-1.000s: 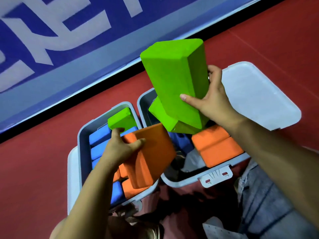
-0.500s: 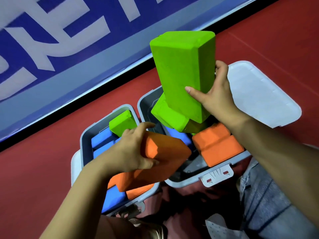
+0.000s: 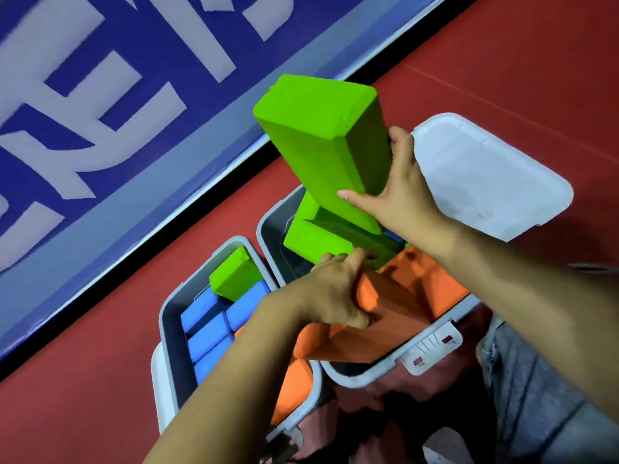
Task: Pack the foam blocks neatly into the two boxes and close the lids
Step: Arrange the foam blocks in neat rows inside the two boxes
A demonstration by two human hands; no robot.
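Both forearms are bare from the bottom edge of the picture up to the wrists, with no sleeve showing on either. The left hand (image 3: pixel 330 296) and the right hand (image 3: pixel 402 192) are bare too: no glove, ring, watch or band can be seen on them. The nails look short and plain. At the lower right, the person's leg is covered in faded grey-blue denim (image 3: pixel 542 396) with darker creases and a seam running along it.
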